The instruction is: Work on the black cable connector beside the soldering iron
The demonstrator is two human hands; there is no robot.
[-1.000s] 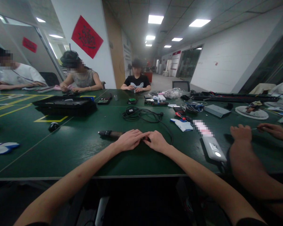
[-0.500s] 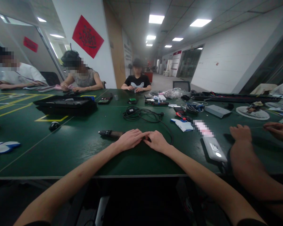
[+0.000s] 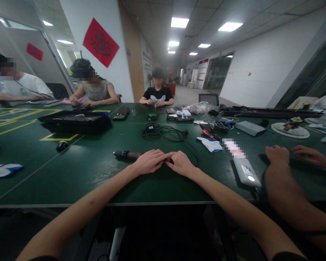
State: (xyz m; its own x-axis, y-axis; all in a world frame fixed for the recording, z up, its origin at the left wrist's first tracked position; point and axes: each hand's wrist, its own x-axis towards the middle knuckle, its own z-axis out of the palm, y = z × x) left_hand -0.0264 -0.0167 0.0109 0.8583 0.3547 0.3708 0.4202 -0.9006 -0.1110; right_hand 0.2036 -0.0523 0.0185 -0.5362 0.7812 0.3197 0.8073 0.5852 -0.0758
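On the green table, a dark cylindrical tool [image 3: 129,154] with a metal tip lies crosswise, its tip to the left. My left hand [image 3: 151,160] is closed over the tool's right part. My right hand [image 3: 180,162] rests at the tool's right end, fingers bent together and touching the left fingertips. A black cable [image 3: 165,131] lies coiled just beyond both hands and curves down behind my right wrist.
A black tray [image 3: 76,121] and a mouse [image 3: 62,145] are at the left. White-blue gloves [image 3: 210,143], a red-handled tool [image 3: 208,134] and a grey power bank [image 3: 246,172] lie to the right. A neighbour's hands [image 3: 277,155] rest on the right; people sit across the table.
The neighbour's farther hand at the right has moved left, closer to the other one. My own hands and the tool have not visibly moved.
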